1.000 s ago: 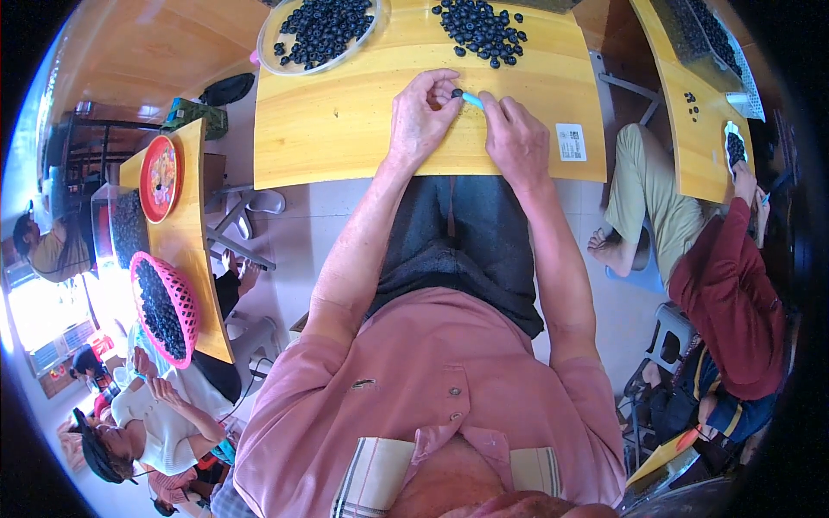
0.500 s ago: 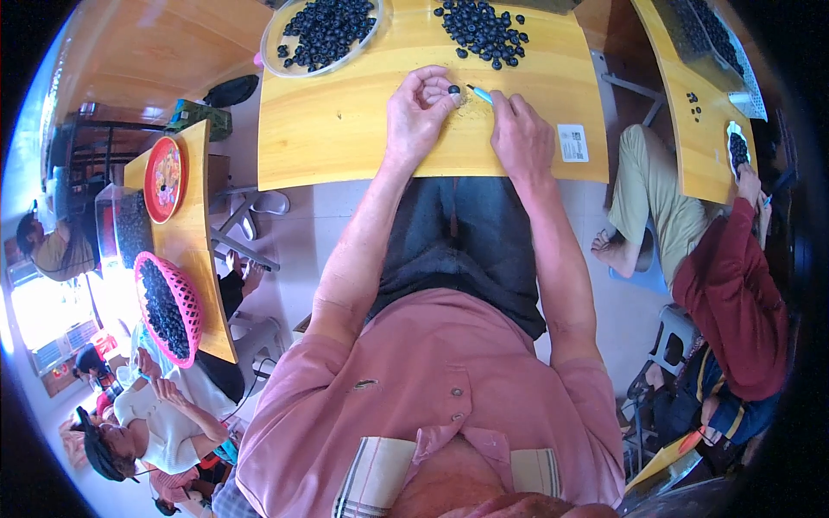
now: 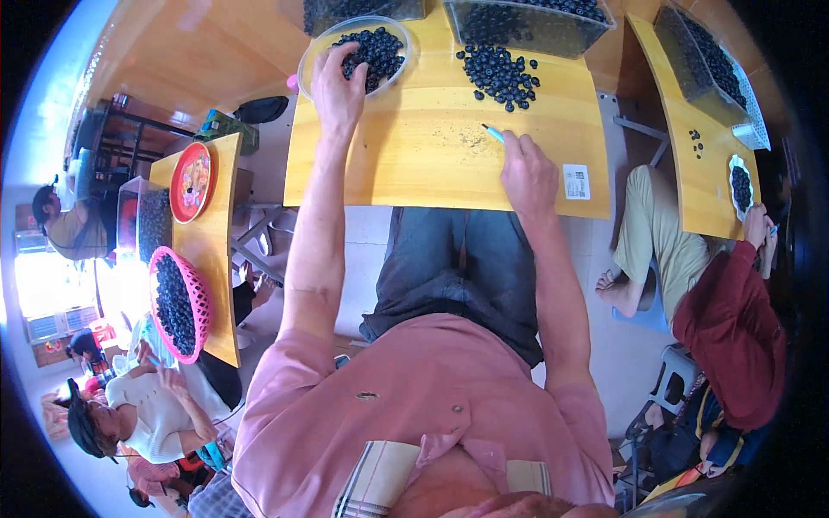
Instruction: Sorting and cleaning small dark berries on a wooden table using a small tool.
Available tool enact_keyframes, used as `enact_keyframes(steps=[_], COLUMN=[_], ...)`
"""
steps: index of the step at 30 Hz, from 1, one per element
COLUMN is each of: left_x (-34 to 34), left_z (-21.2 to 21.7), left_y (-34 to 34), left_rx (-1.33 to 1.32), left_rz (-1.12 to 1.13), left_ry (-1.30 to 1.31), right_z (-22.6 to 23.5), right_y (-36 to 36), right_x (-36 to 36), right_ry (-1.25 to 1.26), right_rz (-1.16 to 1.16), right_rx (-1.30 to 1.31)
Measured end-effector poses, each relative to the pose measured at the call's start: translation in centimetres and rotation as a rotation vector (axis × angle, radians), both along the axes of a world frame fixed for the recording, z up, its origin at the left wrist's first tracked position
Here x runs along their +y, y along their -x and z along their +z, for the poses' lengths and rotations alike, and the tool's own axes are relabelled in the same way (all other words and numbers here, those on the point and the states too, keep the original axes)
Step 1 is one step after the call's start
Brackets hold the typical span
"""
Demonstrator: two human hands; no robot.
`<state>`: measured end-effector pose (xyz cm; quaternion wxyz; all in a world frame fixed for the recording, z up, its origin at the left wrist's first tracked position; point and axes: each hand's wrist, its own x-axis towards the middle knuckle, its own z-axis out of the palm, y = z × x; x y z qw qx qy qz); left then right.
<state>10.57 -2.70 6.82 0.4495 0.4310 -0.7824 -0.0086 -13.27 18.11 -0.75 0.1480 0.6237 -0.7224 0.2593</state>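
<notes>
Fingers of right hand (image 3: 528, 177) pinch blue tool (image 3: 493, 133) — tip up-left

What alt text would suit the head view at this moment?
Seen from above, a person seated at a yellow table rests the left hand on the rim of a clear bowl of dark berries, while the right hand holds a small light-blue tool near a loose pile of berries.

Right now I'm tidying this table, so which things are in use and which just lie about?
In use:
left hand over the clear bowl of dark berries
right hand holding a small blue tool
loose berry pile

Lying about:
white label
red tray
pink basket
</notes>
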Motion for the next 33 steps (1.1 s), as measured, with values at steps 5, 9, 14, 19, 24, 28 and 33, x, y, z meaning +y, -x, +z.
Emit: enact_keyframes(steps=[5,9,14,19,24,28,33], left_x=[-0.1,1.7,1.6,1.8,2.5,2.9,5.9], left_z=[-1.7,-3.6,-4.5,-3.8,-4.2,-5.6,-5.5], left_y=[4.1,9.2,11.1,10.9,10.8,9.9,8.9], left_rx=[-0.139,-0.276,-0.472,-0.385,-0.286,-0.133,0.133], left_rz=[-0.454,-0.632,-0.626,-0.556,-0.530,-0.552,-0.459], left_ry=[-0.180,-0.211,-0.175,-0.457,-0.555,-0.488,-0.739], right_z=[0.2,0.1,0.0,0.3,0.1,0.2,0.3], right_y=[-0.3,-0.2,-0.2,-0.1,0.0,-0.2,-0.1], right_x=[-0.2,-0.2,-0.2,-0.2,-0.1,-0.1,0.0], right_ry=[0.028,-0.009,0.017,0.030,0.013,0.036,0.037], right_rz=[0.022,0.004,0.012,0.022,0.019,0.030,0.034], right_rx=[-0.012,0.001,-0.015,-0.032,-0.031,-0.017,-0.013])
